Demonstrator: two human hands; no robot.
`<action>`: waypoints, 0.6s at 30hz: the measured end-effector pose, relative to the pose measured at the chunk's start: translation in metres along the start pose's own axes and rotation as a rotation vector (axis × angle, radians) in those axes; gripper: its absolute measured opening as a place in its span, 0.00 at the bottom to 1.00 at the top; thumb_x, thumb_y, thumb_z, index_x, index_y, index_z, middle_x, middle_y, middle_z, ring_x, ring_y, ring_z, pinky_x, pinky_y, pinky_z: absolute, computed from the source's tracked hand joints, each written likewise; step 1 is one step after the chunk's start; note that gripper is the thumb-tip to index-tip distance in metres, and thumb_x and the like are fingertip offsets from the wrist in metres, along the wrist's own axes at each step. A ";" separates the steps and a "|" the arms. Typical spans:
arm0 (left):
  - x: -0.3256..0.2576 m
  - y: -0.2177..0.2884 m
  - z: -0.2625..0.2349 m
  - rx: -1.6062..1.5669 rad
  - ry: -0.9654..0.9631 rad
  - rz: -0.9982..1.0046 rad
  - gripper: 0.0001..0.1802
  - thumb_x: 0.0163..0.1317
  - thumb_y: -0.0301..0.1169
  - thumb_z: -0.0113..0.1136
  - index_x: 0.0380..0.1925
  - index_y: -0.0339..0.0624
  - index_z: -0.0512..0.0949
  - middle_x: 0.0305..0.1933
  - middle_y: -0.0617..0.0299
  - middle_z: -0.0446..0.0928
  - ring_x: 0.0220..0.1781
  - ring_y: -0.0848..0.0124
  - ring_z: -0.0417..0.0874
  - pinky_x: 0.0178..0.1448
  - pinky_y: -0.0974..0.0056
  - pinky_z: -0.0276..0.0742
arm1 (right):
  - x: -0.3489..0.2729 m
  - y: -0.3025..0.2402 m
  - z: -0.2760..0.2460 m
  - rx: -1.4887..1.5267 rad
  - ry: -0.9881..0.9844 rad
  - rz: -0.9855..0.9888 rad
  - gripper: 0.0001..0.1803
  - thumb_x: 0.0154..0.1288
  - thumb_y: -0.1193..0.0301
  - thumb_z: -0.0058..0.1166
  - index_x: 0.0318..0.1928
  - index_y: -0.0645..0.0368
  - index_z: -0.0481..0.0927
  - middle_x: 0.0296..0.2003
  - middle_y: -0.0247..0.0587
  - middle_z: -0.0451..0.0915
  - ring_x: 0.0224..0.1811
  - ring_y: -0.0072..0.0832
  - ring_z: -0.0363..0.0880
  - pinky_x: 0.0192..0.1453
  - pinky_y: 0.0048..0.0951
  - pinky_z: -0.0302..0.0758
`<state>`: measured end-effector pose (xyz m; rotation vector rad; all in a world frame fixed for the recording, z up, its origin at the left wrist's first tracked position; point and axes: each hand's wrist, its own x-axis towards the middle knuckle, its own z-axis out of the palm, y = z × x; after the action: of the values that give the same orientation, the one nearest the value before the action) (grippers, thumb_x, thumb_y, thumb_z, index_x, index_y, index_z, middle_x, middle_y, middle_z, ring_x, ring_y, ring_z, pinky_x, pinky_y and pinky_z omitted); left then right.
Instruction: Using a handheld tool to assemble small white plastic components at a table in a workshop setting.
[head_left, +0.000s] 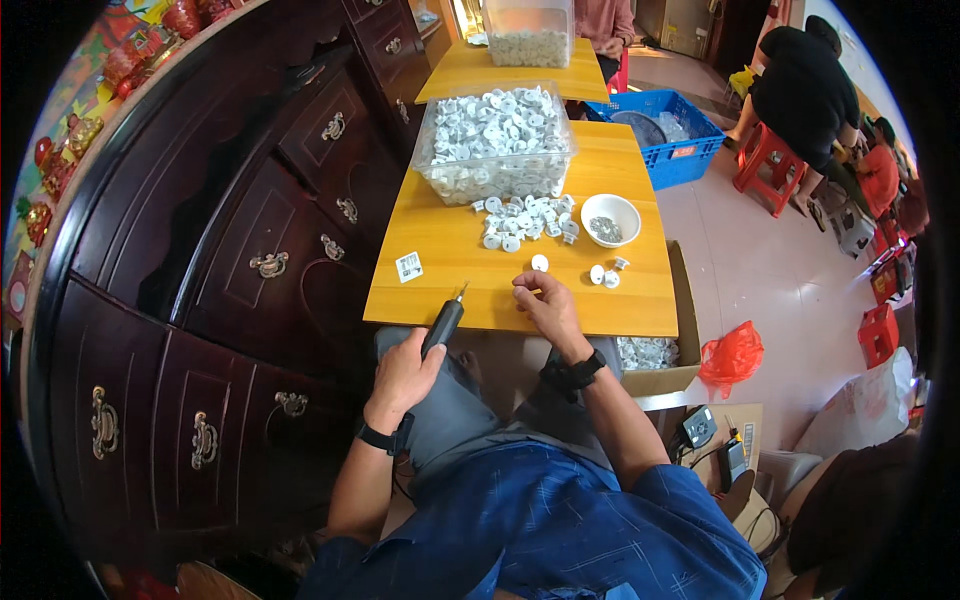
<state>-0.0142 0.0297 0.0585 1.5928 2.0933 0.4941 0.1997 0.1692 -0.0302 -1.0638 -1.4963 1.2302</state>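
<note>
The left hand (pixel 408 368) is closed around a black electric screwdriver (pixel 443 324), whose thin tip points forward over the yellow table (pixel 430 220). The right hand (pixel 549 305) is above the near edge, its fingers bent and rather close together — I cannot tell if something is between them. One white round part (pixel 540 262) lies just beyond these fingers; farther, a pile of white parts (pixel 525 222) lies near a white bowl (pixel 630 209).
</note>
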 end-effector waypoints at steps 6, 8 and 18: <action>-0.025 0.011 0.002 -0.177 -0.049 0.041 0.21 0.66 0.43 0.56 0.52 0.41 0.76 0.33 0.41 0.82 0.41 0.42 0.83 0.46 0.47 0.77 | -0.008 -0.014 0.006 0.279 -0.115 0.223 0.13 0.72 0.66 0.55 0.52 0.59 0.79 0.42 0.33 0.82 0.36 0.21 0.84 0.36 0.23 0.77; -0.033 0.019 0.000 -0.215 -0.068 0.043 0.21 0.66 0.43 0.57 0.52 0.40 0.76 0.32 0.42 0.82 0.40 0.44 0.84 0.44 0.49 0.77 | -0.009 -0.020 0.007 0.443 -0.162 0.300 0.15 0.74 0.65 0.55 0.55 0.58 0.77 0.45 0.33 0.81 0.39 0.21 0.83 0.39 0.22 0.77; -0.041 0.020 0.006 -0.270 -0.044 0.184 0.16 0.68 0.34 0.57 0.52 0.38 0.76 0.23 0.64 0.76 0.21 0.76 0.78 0.28 0.67 0.74 | -0.012 -0.014 0.005 0.812 -0.283 0.269 0.07 0.73 0.72 0.56 0.48 0.56 0.78 0.40 0.31 0.81 0.36 0.18 0.80 0.39 0.18 0.78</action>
<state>0.0139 -0.0041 0.0705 1.6255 1.7699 0.7625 0.1968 0.1546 -0.0180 -0.5541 -0.8872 2.0060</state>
